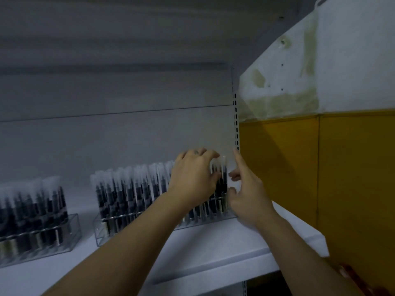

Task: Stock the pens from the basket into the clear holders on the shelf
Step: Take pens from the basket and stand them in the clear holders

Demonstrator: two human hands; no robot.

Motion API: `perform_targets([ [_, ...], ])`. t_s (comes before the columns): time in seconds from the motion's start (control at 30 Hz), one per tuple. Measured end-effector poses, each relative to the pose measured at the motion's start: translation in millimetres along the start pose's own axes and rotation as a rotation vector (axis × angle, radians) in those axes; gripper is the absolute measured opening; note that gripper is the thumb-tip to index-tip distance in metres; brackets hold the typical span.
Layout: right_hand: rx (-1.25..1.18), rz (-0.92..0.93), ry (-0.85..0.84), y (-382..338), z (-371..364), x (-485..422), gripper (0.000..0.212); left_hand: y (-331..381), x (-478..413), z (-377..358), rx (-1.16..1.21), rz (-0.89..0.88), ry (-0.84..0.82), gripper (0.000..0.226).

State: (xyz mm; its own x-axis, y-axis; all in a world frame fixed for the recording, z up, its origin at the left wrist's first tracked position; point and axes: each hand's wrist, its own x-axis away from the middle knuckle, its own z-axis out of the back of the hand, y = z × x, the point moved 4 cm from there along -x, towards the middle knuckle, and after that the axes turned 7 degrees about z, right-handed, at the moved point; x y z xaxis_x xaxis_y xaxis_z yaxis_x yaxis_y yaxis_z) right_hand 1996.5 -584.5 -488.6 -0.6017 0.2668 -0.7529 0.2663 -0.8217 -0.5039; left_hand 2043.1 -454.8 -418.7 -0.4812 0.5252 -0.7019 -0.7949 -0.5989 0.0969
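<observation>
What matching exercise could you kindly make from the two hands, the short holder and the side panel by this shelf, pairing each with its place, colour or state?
Column one:
1 left hand
2 right hand
3 short holder
4 side panel

Column two:
A yellow lower part
B fingers straight, beside the right end of the long holder
C stands at the view's left edge
D curled round pens

Pairs: 1-D, 2-B, 3-C, 4-A
</observation>
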Motion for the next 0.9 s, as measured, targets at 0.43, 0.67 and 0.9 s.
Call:
perform_targets([
  [0.43,0.272,0.221,-0.162,-111.1,2.9,89.8,0.066,-34.2,146.2,80.6,-0.045,0.003,0.066,0.04],
  [0.67,0.239,0.285,-0.288,-178.0,-57.0,163.0,0.06,-90.9,268.1,103.9,-0.068,0.196,0.037,0.034],
  [0.9,0.13,0.241,-0.397,-197.4,-131.4,250.5,0.047,-135.5,380.7,91.6,-0.084,0.367,-0.063,0.034],
])
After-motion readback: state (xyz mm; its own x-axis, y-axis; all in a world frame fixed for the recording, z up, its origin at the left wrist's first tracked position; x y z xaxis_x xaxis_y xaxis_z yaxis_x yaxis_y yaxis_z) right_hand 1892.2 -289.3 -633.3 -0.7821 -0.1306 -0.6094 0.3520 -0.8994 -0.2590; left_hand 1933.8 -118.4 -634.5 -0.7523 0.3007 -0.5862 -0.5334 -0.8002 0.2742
